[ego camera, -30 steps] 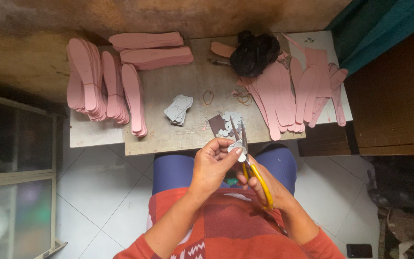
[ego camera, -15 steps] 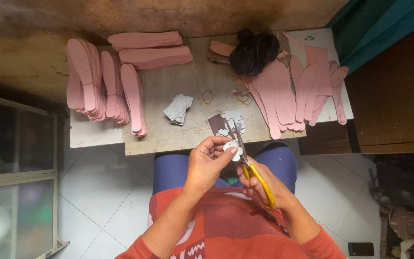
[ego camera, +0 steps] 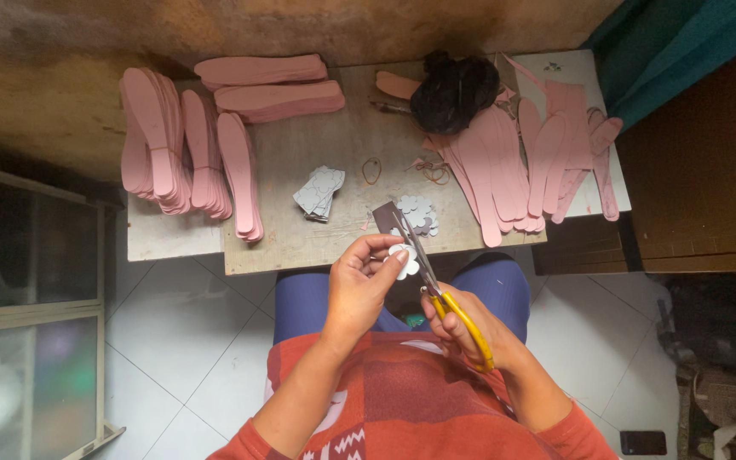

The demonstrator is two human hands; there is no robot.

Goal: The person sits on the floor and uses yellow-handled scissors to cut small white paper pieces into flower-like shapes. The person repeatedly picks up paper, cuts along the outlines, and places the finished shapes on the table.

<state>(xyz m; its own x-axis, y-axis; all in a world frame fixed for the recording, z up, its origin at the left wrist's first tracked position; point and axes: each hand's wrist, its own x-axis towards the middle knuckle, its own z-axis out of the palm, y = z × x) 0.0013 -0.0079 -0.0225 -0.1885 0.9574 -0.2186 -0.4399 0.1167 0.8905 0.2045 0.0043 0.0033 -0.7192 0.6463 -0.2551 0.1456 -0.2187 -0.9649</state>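
My left hand (ego camera: pixel 359 285) pinches a small white flower-shaped cutout (ego camera: pixel 405 261) between thumb and fingers, just in front of the table edge. My right hand (ego camera: pixel 470 328) grips yellow-handled scissors (ego camera: pixel 436 285); their blades point up and left and meet the cutout. A small dark grey piece (ego camera: pixel 384 217) shows just behind the blades. On the table beyond lie a pile of finished pale flower cutouts (ego camera: pixel 419 213) and a stack of grey cut pieces (ego camera: pixel 319 193).
The low grey table (ego camera: pixel 300 247) carries stacks of pink shoe insoles at left (ego camera: pixel 181 145), at the back (ego camera: pixel 270 85) and fanned out at right (ego camera: pixel 521 162), a black bundle (ego camera: pixel 453 89) and rubber bands (ego camera: pixel 371 170). White tiled floor lies below, with a glass panel at left.
My hands have turned the flower cutout slightly and the scissors have worked further around its edge. Everything on the table has stayed put.
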